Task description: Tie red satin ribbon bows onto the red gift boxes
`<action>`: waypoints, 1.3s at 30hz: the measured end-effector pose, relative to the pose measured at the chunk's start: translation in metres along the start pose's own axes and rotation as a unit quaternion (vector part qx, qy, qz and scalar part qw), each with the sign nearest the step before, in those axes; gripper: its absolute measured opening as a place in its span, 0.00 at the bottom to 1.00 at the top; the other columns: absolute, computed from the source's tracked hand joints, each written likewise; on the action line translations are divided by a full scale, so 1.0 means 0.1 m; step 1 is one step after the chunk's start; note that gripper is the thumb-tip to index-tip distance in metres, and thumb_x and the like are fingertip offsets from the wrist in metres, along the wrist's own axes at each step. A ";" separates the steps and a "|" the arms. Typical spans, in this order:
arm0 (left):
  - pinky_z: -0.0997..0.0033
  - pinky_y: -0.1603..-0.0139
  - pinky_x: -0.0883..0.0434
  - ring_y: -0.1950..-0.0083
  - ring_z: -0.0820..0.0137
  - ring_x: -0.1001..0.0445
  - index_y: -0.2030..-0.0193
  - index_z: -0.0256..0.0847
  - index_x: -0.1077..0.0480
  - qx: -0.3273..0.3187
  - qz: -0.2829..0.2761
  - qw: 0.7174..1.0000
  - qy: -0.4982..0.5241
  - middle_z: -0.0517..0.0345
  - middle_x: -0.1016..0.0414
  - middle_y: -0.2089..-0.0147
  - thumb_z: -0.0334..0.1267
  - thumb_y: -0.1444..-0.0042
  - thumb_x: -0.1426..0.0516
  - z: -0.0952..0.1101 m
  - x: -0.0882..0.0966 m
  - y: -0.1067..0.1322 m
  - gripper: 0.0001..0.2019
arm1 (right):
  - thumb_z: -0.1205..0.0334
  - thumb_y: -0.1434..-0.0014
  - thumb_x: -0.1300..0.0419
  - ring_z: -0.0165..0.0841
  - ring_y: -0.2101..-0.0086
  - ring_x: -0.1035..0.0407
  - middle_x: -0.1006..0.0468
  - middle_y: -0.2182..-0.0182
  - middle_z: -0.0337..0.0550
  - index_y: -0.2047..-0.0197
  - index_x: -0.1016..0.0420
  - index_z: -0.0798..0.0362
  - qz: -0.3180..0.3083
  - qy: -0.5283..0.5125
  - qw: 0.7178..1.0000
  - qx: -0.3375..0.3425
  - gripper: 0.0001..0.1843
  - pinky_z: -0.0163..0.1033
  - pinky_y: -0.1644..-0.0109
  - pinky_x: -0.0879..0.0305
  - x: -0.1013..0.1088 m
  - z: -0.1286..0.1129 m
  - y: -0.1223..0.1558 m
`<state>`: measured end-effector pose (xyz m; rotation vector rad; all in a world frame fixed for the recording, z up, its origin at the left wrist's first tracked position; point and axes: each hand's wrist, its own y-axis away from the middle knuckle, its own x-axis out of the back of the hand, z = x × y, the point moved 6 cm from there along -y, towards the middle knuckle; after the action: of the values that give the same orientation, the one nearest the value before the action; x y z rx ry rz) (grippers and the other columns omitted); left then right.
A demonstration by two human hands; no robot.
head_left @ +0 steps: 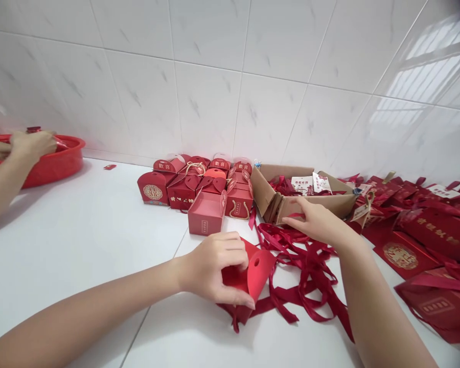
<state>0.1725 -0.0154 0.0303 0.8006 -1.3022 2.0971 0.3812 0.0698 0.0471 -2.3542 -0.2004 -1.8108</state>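
My left hand [214,266] is closed around a small red gift box [253,273] with a hole in its flap, held on the white floor. My right hand [316,221] reaches to the front of a brown cardboard box [268,197], fingers pinched at a red ribbon by its wall. A tangle of dark red ribbons [306,271] lies between my two hands. Behind my left hand stands an open red gift box [206,212].
A cluster of folded red gift boxes [184,181] stands against the white tiled wall. Flat red boxes and ribbons [425,230] pile up at the right. At the far left another person's hands [26,145] work over a red basin [57,158].
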 end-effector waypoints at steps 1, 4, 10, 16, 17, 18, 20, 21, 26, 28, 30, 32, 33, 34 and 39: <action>0.69 0.71 0.41 0.72 0.72 0.43 0.75 0.40 0.38 0.008 0.010 1.000 -0.002 0.59 0.37 0.77 0.55 0.52 0.39 0.03 0.02 0.00 0.20 | 0.45 0.43 0.45 0.43 0.63 0.28 0.22 0.64 0.49 0.39 0.43 0.54 0.002 -0.027 1.000 0.013 0.33 0.41 0.61 0.37 0.00 -0.01 0.00; 0.66 0.63 0.36 0.66 0.69 0.38 0.72 0.40 0.40 0.031 0.041 0.998 0.027 0.55 0.34 0.71 0.43 0.45 0.44 0.04 0.11 0.01 0.11 | 0.42 0.39 0.51 0.44 0.55 0.30 0.25 0.55 0.51 0.39 0.44 0.51 0.008 -0.089 0.994 0.057 0.31 0.42 0.55 0.37 0.03 -0.12 0.02; 0.56 0.47 0.36 0.51 0.60 0.36 0.54 0.39 0.39 0.085 -0.060 0.993 0.053 0.47 0.34 0.52 0.40 0.57 0.45 -0.11 0.13 -0.02 0.21 | 0.57 0.35 0.54 0.34 0.66 0.31 0.27 0.66 0.41 0.42 0.40 0.47 0.054 -0.170 0.976 0.122 0.19 0.38 0.61 0.37 0.14 -0.34 0.16; 0.58 0.50 0.37 0.60 0.65 0.34 0.60 0.42 0.40 0.237 -0.088 0.965 -0.067 0.56 0.32 0.59 0.40 0.55 0.43 -0.19 0.05 0.01 0.15 | 0.57 0.39 0.46 0.27 0.78 0.44 0.37 0.77 0.33 0.48 0.35 0.48 0.030 -0.266 0.955 0.129 0.16 0.33 0.74 0.44 0.20 -0.50 0.37; 0.58 0.51 0.38 0.60 0.65 0.34 0.62 0.41 0.41 0.259 -0.070 0.959 -0.091 0.56 0.32 0.60 0.42 0.53 0.44 -0.19 0.07 0.01 0.14 | 0.56 0.39 0.45 0.27 0.78 0.44 0.36 0.77 0.34 0.49 0.34 0.48 0.014 -0.275 0.953 0.128 0.16 0.32 0.75 0.44 0.18 -0.52 0.39; 0.57 0.51 0.38 0.59 0.64 0.34 0.62 0.41 0.40 0.278 -0.054 0.953 -0.110 0.56 0.32 0.59 0.44 0.51 0.44 -0.19 0.09 0.02 0.13 | 0.56 0.39 0.45 0.27 0.78 0.44 0.35 0.77 0.34 0.50 0.34 0.48 0.000 -0.282 0.951 0.129 0.15 0.32 0.74 0.44 0.15 -0.55 0.41; 0.57 0.52 0.38 0.58 0.62 0.34 0.61 0.40 0.38 0.298 -0.039 0.946 -0.123 0.55 0.34 0.59 0.46 0.49 0.45 -0.19 0.12 0.03 0.14 | 0.57 0.39 0.45 0.27 0.77 0.42 0.35 0.77 0.34 0.51 0.33 0.48 -0.022 -0.287 0.948 0.139 0.13 0.32 0.74 0.43 0.09 -0.62 0.42; 0.57 0.53 0.38 0.57 0.62 0.34 0.60 0.40 0.37 0.303 -0.038 0.945 -0.119 0.55 0.34 0.59 0.45 0.48 0.46 -0.19 0.12 0.03 0.12 | 0.57 0.39 0.46 0.27 0.77 0.42 0.34 0.77 0.34 0.52 0.32 0.48 -0.029 -0.285 0.947 0.144 0.12 0.32 0.73 0.43 0.05 -0.65 0.42; 0.62 0.55 0.37 0.57 0.65 0.35 0.60 0.43 0.29 0.314 -0.040 0.947 -0.052 0.56 0.38 0.63 0.34 0.46 0.50 -0.22 0.13 0.05 0.11 | 0.57 0.39 0.46 0.26 0.78 0.40 0.33 0.78 0.32 0.56 0.30 0.47 -0.062 -0.262 0.951 0.153 0.09 0.32 0.74 0.44 -0.10 -0.75 0.40; 0.63 0.55 0.36 0.58 0.66 0.35 0.59 0.43 0.27 0.327 -0.034 0.944 -0.023 0.57 0.39 0.64 0.32 0.47 0.51 -0.25 0.13 0.06 0.13 | 0.57 0.38 0.46 0.26 0.78 0.40 0.33 0.79 0.32 0.57 0.30 0.48 -0.071 -0.258 0.951 0.155 0.08 0.32 0.74 0.44 -0.13 -0.77 0.40; 0.65 0.56 0.36 0.60 0.68 0.35 0.58 0.44 0.26 0.337 -0.025 0.941 0.001 0.58 0.39 0.64 0.31 0.48 0.50 -0.28 0.13 0.08 0.15 | 0.58 0.39 0.46 0.26 0.78 0.40 0.31 0.78 0.32 0.57 0.30 0.48 -0.074 -0.250 0.952 0.160 0.08 0.32 0.73 0.44 -0.15 -0.79 0.40; 0.66 0.57 0.36 0.61 0.69 0.35 0.57 0.44 0.25 0.339 -0.018 0.940 0.017 0.58 0.40 0.65 0.30 0.48 0.50 -0.28 0.12 0.08 0.16 | 0.58 0.39 0.46 0.25 0.77 0.40 0.30 0.77 0.33 0.58 0.29 0.48 -0.072 -0.242 0.954 0.164 0.08 0.31 0.73 0.44 -0.16 -0.80 0.40; 0.67 0.57 0.36 0.61 0.70 0.35 0.57 0.45 0.25 0.336 -0.016 0.941 0.021 0.59 0.40 0.65 0.30 0.48 0.50 -0.28 0.12 0.07 0.16 | 0.58 0.39 0.46 0.25 0.77 0.40 0.29 0.76 0.33 0.58 0.29 0.48 -0.071 -0.238 0.955 0.165 0.08 0.31 0.73 0.44 -0.16 -0.81 0.40; 0.67 0.57 0.36 0.62 0.70 0.35 0.57 0.45 0.24 0.332 -0.013 0.943 0.023 0.59 0.40 0.66 0.31 0.48 0.50 -0.28 0.12 0.06 0.16 | 0.59 0.39 0.46 0.25 0.77 0.40 0.29 0.76 0.34 0.59 0.28 0.48 -0.071 -0.235 0.955 0.166 0.08 0.31 0.73 0.44 -0.17 -0.83 0.40; 0.67 0.56 0.35 0.62 0.70 0.35 0.63 0.46 0.22 0.326 0.010 0.945 0.031 0.58 0.40 0.66 0.37 0.44 0.49 -0.26 0.12 0.04 0.13 | 0.60 0.40 0.46 0.27 0.76 0.37 0.26 0.74 0.36 0.61 0.28 0.50 -0.083 -0.230 0.954 0.175 0.07 0.32 0.72 0.43 -0.24 -0.90 0.38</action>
<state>0.1561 0.0078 0.0275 0.9689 -0.5627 2.5757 0.2981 0.0136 0.0445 -2.5011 -0.7322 -1.1265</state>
